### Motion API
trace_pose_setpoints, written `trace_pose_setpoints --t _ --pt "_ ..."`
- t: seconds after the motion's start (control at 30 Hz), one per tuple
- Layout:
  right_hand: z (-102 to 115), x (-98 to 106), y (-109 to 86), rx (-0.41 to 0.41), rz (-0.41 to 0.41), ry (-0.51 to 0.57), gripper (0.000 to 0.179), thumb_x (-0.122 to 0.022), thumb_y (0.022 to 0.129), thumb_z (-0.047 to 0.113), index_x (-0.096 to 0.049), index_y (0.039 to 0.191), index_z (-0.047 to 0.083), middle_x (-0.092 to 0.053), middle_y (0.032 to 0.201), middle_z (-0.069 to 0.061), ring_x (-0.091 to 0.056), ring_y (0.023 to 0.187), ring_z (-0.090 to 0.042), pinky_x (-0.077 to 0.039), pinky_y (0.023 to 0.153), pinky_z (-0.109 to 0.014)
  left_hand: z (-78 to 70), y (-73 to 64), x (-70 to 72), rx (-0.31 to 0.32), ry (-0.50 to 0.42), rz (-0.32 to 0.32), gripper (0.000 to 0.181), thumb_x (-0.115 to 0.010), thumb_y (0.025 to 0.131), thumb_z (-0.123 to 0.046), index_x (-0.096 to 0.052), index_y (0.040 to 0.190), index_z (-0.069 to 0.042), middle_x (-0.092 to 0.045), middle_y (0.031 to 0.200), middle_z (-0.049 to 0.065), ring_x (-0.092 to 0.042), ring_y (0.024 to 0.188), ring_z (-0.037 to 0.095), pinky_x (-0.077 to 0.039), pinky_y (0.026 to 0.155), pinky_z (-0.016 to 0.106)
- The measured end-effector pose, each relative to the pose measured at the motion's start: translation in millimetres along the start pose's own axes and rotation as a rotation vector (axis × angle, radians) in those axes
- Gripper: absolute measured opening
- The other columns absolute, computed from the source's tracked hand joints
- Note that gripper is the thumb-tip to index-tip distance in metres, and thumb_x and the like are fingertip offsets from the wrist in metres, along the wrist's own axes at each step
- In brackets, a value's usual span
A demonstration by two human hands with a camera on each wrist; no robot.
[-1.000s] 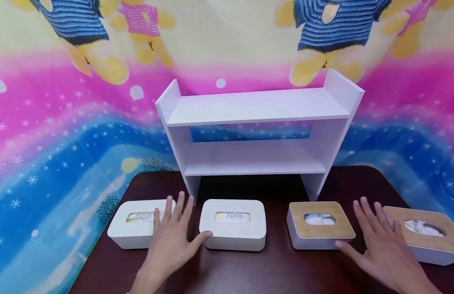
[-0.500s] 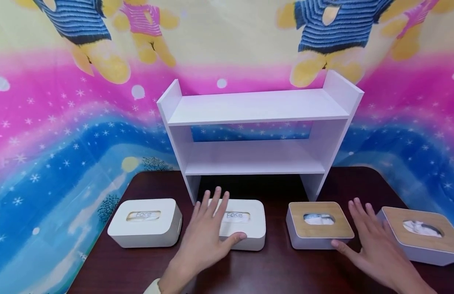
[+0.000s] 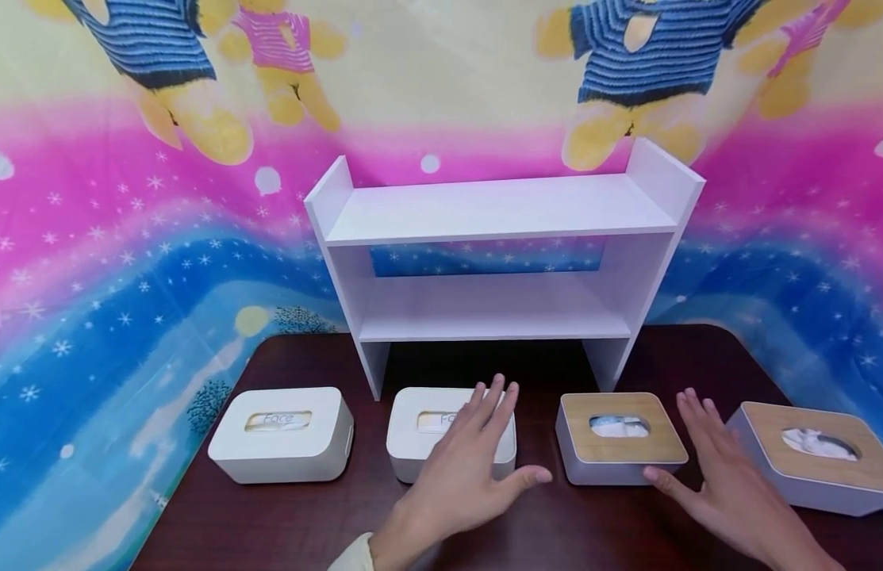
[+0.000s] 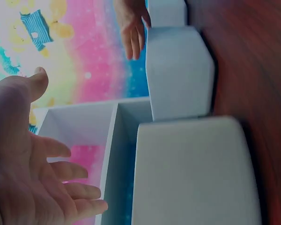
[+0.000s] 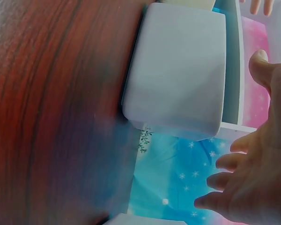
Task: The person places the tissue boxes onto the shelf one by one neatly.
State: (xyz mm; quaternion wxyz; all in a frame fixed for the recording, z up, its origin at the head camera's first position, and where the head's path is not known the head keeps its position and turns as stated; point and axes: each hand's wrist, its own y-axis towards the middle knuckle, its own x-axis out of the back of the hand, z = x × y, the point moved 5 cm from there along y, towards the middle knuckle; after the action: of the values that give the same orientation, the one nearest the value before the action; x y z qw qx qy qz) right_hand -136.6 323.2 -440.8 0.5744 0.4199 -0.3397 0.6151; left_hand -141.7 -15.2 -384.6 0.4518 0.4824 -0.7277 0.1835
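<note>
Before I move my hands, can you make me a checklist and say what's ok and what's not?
1. Hands empty: ok. The left hand and right hand grip nothing.
2. Far-left white rounded rectangular tissue box in full view: ok.
3. Second white rounded rectangular tissue box in full view: not ok. The left hand hides part of it in the head view.
4. Smaller white tissue box with a wood-look lid flat on the dark reddish-brown table: ok.
5. White two-level shelf upright behind the boxes: ok.
6. How full the boxes are: cannot tell. Only the top shows through the openings.
</note>
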Motion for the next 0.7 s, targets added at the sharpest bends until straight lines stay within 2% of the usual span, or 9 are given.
trace_pose_setpoints --t 0.17,0.27,0.47,0.57,0.7 --pt "-1.5 0.9 1.3 -0.055 0.038 0.025 0.119 -0.068 0.101 0.059 0.017 0.171 0.014 0.009 0.176 -0.032 0.015 0.162 -0.054 -0.005 0.113 -0.09 -13.0 6.2 -12.8 -0.015 -0.06 0.009 0.096 -0.051 0.099 -0.079 -0.011 0.173 -0.035 -0.013 0.181 -0.011 -0.017 0.168 0.02 -0.038 0.128 0.054" --pt "-2.6 0.3 2.3 -0.086 0.062 0.027 0.118 -0.067 0.102 0.06 0.019 0.17 0.016 0.009 0.175 -0.033 0.01 0.161 -0.059 -0.017 0.107 -0.092 -20.5 10.4 -21.3 -0.029 -0.085 0.018 0.094 -0.054 0.1 -0.076 -0.012 0.173 -0.035 -0.014 0.181 -0.012 -0.022 0.168 0.021 -0.042 0.126 0.053" --pt "-6.4 -3.0 4.7 -0.125 0.107 0.013 0.117 -0.063 0.103 0.063 0.021 0.17 0.016 0.006 0.173 -0.038 -0.012 0.153 -0.07 -0.025 0.102 -0.092 -31.8 17.4 -37.7 -0.037 -0.133 0.026 0.093 -0.054 0.1 -0.075 -0.013 0.173 -0.033 -0.017 0.181 -0.01 -0.029 0.165 0.021 -0.046 0.124 0.049" --pt "-8.5 -4.4 6.4 -0.136 0.115 0.013 0.117 -0.063 0.102 0.064 0.019 0.17 0.014 -0.002 0.17 -0.043 -0.024 0.145 -0.075 -0.027 0.102 -0.09 -35.3 20.3 -45.6 -0.033 -0.193 0.027 0.094 -0.055 0.101 -0.073 -0.014 0.174 -0.031 -0.019 0.18 -0.006 -0.033 0.164 0.023 -0.046 0.124 0.047" --pt "-10.9 -6.1 7.8 -0.14 0.109 0.016 0.118 -0.065 0.101 0.064 0.013 0.171 0.008 -0.017 0.165 -0.049 -0.033 0.139 -0.076 -0.033 0.102 -0.088 -37.6 24.0 -55.7 -0.031 -0.267 0.004 0.093 -0.057 0.103 -0.068 -0.018 0.174 -0.023 -0.024 0.179 0.002 -0.042 0.158 0.027 -0.048 0.122 0.045"
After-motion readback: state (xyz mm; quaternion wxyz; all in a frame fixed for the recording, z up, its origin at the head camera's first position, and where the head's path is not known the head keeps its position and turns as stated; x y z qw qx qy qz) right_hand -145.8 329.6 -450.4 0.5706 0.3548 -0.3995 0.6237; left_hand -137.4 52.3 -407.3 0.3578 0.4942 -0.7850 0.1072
